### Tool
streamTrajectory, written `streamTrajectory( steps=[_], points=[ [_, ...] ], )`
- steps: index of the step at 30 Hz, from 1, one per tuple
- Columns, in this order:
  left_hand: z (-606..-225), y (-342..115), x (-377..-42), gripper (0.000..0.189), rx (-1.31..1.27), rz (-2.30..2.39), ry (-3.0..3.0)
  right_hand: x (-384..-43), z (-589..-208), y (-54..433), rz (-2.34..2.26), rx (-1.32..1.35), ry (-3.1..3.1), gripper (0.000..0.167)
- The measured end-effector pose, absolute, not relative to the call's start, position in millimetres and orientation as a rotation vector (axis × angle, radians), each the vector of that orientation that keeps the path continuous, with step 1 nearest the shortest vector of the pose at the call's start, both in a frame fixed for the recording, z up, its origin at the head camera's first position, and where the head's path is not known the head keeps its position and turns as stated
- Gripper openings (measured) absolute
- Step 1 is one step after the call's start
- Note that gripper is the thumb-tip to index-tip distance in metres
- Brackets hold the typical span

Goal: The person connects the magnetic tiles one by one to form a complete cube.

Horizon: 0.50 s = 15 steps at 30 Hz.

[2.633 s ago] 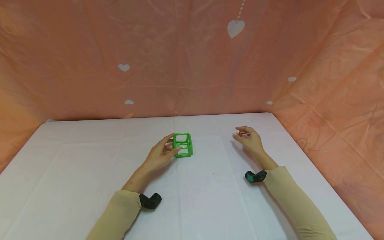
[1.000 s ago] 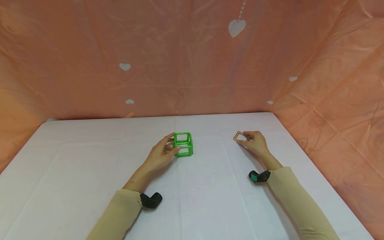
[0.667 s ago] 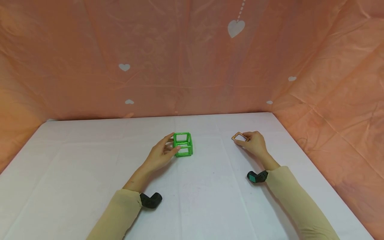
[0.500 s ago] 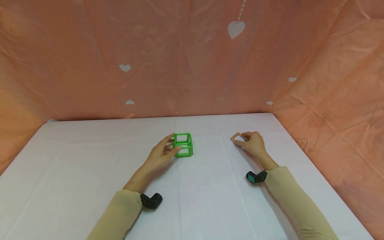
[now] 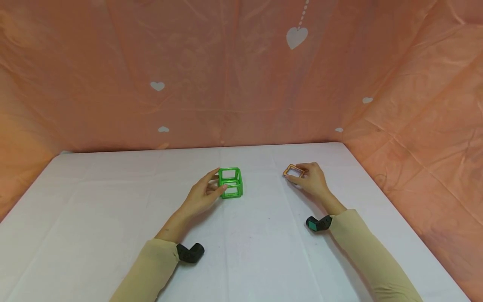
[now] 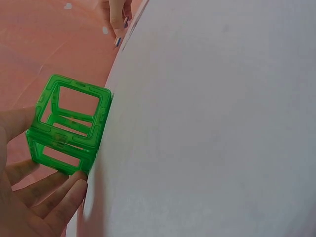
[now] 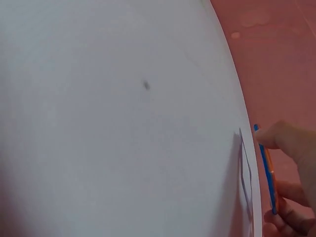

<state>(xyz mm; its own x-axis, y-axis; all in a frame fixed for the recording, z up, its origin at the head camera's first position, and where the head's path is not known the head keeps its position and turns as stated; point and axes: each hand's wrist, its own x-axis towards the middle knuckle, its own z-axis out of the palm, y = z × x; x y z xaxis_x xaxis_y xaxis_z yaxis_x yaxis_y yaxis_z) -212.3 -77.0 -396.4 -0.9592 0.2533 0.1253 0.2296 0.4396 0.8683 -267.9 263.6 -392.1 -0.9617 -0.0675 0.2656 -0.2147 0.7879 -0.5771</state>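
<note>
My left hand (image 5: pixel 198 196) holds a green open-frame cube (image 5: pixel 232 185) of magnetic tiles around the middle of the table. Its thumb lies on the near side and the fingers reach behind; the left wrist view shows the cube (image 6: pixel 64 138) hollow, with fingertips against its side and lower edge. Off to the right, my right hand (image 5: pixel 314 180) pinches an orange square magnetic tile (image 5: pixel 287 168) by one side, over the tabletop and apart from the cube. Seen edge-on in the right wrist view, the tile (image 7: pixel 268 170) shows a blue layer beside the orange.
A white cloth covers the table (image 5: pixel 260 243). Orange sheeting with pale hearts (image 5: pixel 226 84) hangs behind and along the right side. Black wrist cameras sit on the left cuff (image 5: pixel 190 253) and the right cuff (image 5: pixel 318 223).
My right hand has turned the orange tile from nearly hidden to face-visible, then carried it slightly left toward the cube. The left hand and green cube stay where they were.
</note>
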Motion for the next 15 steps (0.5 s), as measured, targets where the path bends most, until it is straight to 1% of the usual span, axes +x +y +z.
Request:
streamTrajectory(
  steps=[6, 15],
  points=[
    [-396.5, -76.9, -212.5, 0.066, 0.447, 1.574, 2.652, -269.0, -393.8, 260.9, 0.952, 0.29, -2.746, 0.052],
    [-396.7, -76.3, -212.6, 0.065, 0.451, 1.592, 2.642, -267.8, -391.0, 253.4, 0.988, 0.322, -2.752, 0.055]
  ],
)
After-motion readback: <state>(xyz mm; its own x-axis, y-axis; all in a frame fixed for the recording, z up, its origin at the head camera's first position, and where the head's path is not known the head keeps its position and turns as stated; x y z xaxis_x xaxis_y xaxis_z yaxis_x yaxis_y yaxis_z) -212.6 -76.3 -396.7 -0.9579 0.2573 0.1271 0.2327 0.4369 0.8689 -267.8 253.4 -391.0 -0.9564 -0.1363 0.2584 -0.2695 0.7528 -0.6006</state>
